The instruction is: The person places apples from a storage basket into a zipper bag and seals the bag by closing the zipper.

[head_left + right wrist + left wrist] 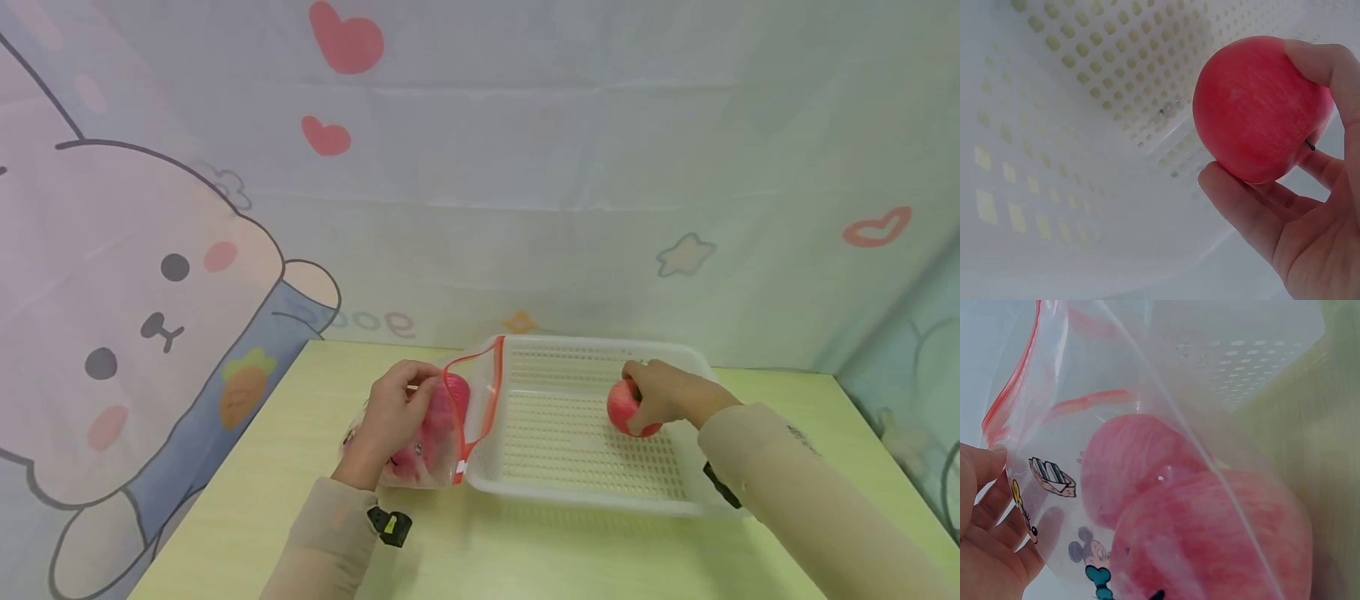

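My right hand [660, 393] grips a red apple [622, 407] over the right part of a white plastic basket [585, 497]. Seen in the right wrist view, the thumb and fingers curl round the apple [1254, 109], and its dark stem faces the palm. To the left, my left hand [393, 417] pinches the edge of a clear zip bag [480, 446] with a red zip strip and cartoon prints. The bag's mouth gapes toward the basket. Inside it, the left wrist view shows two pinkish-red apples [1204, 537] pressed together; part of the bag lies outside that view.
The basket has a slotted floor and raised walls, and its left side adjoins the bag's mouth. Both stand on a pale yellow-green table [525, 554]. A printed cloth [525, 167] with a cartoon animal and hearts hangs behind the table.
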Tool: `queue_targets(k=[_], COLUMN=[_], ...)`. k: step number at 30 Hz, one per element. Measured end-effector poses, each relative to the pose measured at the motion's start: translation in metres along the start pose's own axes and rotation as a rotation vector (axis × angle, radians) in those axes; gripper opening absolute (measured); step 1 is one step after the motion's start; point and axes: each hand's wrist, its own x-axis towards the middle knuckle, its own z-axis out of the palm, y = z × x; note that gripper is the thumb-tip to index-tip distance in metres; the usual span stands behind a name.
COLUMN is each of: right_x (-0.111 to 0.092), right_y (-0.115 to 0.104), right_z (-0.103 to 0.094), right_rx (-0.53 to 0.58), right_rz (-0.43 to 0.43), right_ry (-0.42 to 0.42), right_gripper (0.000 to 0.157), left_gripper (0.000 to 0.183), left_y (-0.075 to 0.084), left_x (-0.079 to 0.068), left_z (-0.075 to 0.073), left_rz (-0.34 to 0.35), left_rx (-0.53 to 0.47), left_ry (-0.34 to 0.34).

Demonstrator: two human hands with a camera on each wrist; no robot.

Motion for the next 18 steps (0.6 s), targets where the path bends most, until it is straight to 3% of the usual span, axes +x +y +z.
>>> queue_targets(k=[5, 18], right_x=[0.001, -0.003], right_y=[-0.008, -0.017], right_z=[-0.001, -0.003], right_rx=[-0.024, 0.058], right_rz=[-0.024, -0.064], right_ry=[0.028, 0.075], right_gripper=[0.061, 0.066], left_gripper=[0.010, 0.011], left_y=[0.000, 0.001], left_x=[0.000, -0.001], left_z=[0.000, -0.001], left_rz=[-0.003, -0.018], left_rx=[0.003, 0.005], left_ry=[0.000, 0.002])
